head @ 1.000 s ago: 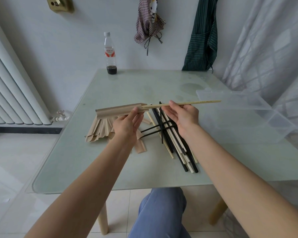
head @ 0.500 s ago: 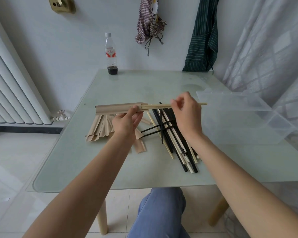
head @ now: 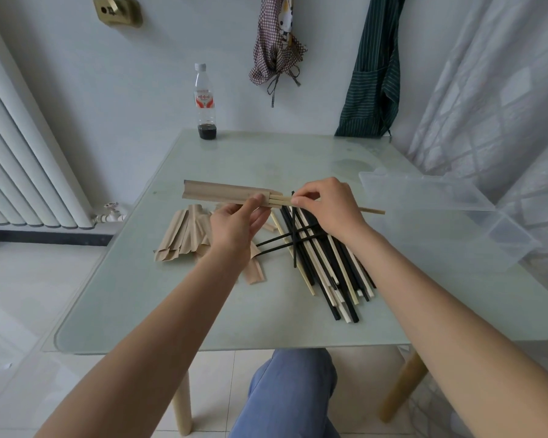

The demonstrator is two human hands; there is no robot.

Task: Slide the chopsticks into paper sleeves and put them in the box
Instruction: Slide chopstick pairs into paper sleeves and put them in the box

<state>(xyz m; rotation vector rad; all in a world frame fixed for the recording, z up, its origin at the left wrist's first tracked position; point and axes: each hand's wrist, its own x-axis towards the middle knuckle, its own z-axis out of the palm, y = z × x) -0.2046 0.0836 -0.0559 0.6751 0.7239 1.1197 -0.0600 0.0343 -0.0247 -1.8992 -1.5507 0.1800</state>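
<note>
We hold one paper sleeve (head: 223,193) in our left hand (head: 234,227); right hand (head: 328,205) pinches the wooden chopsticks (head: 372,211), partly inserted. Clear box (head: 440,222) appears empty; loose chopstick pile (head: 326,263) and spare sleeves (head: 184,238) remain on worktop (head: 171,305).

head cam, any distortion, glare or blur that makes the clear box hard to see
Head view: wide-angle bending bows the radiator at the left edge; soft, even daylight, no hard glare on the glass table; the clear box reads faint against the pale curtain, though its rim shows; both hands and the paper sleeve look sharp.
</note>
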